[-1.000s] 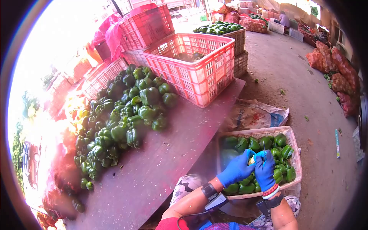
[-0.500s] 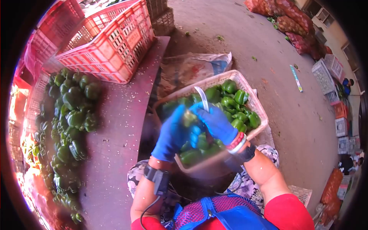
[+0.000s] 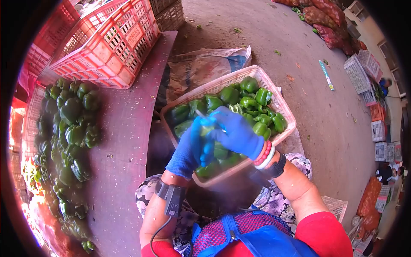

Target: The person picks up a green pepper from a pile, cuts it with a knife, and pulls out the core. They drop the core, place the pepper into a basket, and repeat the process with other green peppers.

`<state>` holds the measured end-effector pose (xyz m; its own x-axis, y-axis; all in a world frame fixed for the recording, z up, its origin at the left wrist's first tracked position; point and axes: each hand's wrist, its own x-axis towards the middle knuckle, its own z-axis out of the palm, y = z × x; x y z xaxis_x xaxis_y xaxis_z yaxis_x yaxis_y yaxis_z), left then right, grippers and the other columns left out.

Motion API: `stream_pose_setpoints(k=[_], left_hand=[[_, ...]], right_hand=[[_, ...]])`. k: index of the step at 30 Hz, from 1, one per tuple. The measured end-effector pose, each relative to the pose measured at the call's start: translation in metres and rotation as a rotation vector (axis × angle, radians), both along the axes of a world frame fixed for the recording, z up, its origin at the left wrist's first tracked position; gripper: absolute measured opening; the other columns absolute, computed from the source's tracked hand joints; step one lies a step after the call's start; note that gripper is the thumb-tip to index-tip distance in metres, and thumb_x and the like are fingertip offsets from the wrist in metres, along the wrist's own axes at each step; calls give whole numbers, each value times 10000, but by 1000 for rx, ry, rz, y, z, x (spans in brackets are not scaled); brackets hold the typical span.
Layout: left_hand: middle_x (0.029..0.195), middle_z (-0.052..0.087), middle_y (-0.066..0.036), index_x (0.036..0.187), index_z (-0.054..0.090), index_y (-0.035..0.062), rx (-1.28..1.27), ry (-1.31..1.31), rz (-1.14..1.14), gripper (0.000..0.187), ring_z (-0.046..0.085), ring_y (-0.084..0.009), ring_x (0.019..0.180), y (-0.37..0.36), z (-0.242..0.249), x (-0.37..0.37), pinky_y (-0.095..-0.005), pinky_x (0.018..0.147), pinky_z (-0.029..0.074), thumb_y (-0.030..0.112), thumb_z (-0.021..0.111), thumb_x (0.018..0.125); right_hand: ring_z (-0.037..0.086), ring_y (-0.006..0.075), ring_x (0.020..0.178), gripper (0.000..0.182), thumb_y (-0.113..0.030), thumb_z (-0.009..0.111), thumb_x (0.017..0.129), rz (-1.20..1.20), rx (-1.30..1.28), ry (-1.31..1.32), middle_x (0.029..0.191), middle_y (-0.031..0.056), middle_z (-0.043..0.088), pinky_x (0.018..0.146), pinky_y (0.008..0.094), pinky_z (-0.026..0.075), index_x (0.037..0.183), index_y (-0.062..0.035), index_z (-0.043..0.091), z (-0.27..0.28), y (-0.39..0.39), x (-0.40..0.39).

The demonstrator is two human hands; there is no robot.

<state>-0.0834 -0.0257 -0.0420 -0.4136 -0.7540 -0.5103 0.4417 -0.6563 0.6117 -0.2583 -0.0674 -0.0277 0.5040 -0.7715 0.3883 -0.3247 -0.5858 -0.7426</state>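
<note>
Both of my hands wear blue gloves and meet above a crate [image 3: 286, 92] of green bell peppers. My left hand [image 3: 191, 147] is closed round a green bell pepper [image 3: 207, 129], mostly covered by the fingers and smeared by motion. Pressed close against that pepper, my right hand [image 3: 237, 133] is curled round a small knife [image 3: 199, 113]; only a short pale piece of it shows above the fingers. Below and around the hands, whole peppers [image 3: 252, 103] fill much of the crate, and a cut-looking piece [image 3: 236, 109] lies among them.
On my left, a purplish tabletop [image 3: 124, 141] carries a long heap of green peppers [image 3: 72, 128] and a red plastic crate [image 3: 115, 47]. A sack [image 3: 201, 70] lies under the crate's far side. Filled mesh sacks [image 3: 325, 19] and stacked crates [image 3: 359, 77] line the right.
The knife blade stood up clearly before; now it is turned down toward the pepper, mostly hidden. My right hand has rolled in closer to the left. The whole view has shifted slightly.
</note>
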Motion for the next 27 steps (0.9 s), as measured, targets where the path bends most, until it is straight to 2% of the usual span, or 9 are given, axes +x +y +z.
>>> stream_pose_setpoints(k=[3, 4, 8, 12, 18, 21, 23, 25, 27], left_hand=[[502, 366, 19, 928, 576, 129, 98, 122, 2, 526, 339, -135, 346, 3, 0, 1, -286, 336, 283, 601, 366, 1029], [461, 356, 11, 708, 531, 138, 182, 73, 20, 595, 339, -149, 318, 0, 3, -2, -297, 326, 292, 618, 364, 1016], [446, 340, 21, 769, 556, 117, 73, 7, 34, 571, 300, -135, 318, 7, 5, -5, -278, 341, 266, 598, 383, 1023], [457, 371, -2, 805, 578, 80, 59, 57, -15, 591, 338, -154, 322, 3, 21, 1, -288, 340, 297, 588, 375, 1029], [504, 460, -36, 931, 609, 94, -638, -915, 410, 377, 499, -190, 412, 96, 48, 113, -311, 424, 431, 439, 491, 1027], [579, 534, -40, 943, 629, 84, 34, -1093, 129, 253, 583, -188, 501, 204, 105, 193, -322, 501, 485, 329, 591, 992], [854, 726, -87, 935, 727, 75, 191, -1559, -765, 425, 678, -239, 642, 281, 103, 226, -376, 642, 549, 489, 629, 937], [984, 739, -137, 1057, 748, 120, 256, -1482, -875, 435, 711, -292, 908, 310, 108, 229, -388, 819, 550, 516, 638, 915], [1006, 735, -143, 1055, 740, 100, 192, -1586, -507, 411, 712, -311, 910, 282, 100, 238, -396, 816, 553, 475, 646, 917]], right_hand=[[637, 299, 859, 249, -196, 731, 878, 28, 8, -2, 944, 118, 636, 774, 374, 525, 1092, -78, 684, -11, 2, 2], [621, 332, 760, 173, -190, 713, 896, -4, 18, -129, 828, 124, 619, 679, 402, 501, 925, -35, 642, -8, 5, 10], [600, 72, 711, 209, -239, 706, 946, -90, 928, -312, 805, 21, 687, 636, 270, 497, 983, -33, 705, 6, 9, 9], [572, 69, 645, 192, -230, 686, 954, -51, 1125, -593, 774, -3, 639, 562, 239, 466, 1014, -47, 692, 1, -1, -2], [574, 87, 721, 329, -364, 704, 918, -362, 948, -408, 828, -29, 620, 634, 240, 455, 1096, -87, 695, -19, -22, -41], [616, 126, 797, 328, -388, 715, 902, -398, 1185, -472, 852, 6, 645, 681, 257, 473, 1050, -96, 691, -48, -28, -59], [631, 145, 788, 265, -347, 694, 922, -397, 1233, -555, 861, 36, 659, 663, 253, 480, 980, -89, 675, -67, -31, -67], [642, 166, 727, 229, -293, 665, 941, -448, 1288, -787, 822, 48, 660, 629, 246, 500, 897, -69, 646, -70, -30, -60], [647, 160, 723, 239, -291, 663, 945, -88, 1516, -840, 807, 49, 665, 622, 264, 511, 911, -54, 652, -68, -39, -74]])
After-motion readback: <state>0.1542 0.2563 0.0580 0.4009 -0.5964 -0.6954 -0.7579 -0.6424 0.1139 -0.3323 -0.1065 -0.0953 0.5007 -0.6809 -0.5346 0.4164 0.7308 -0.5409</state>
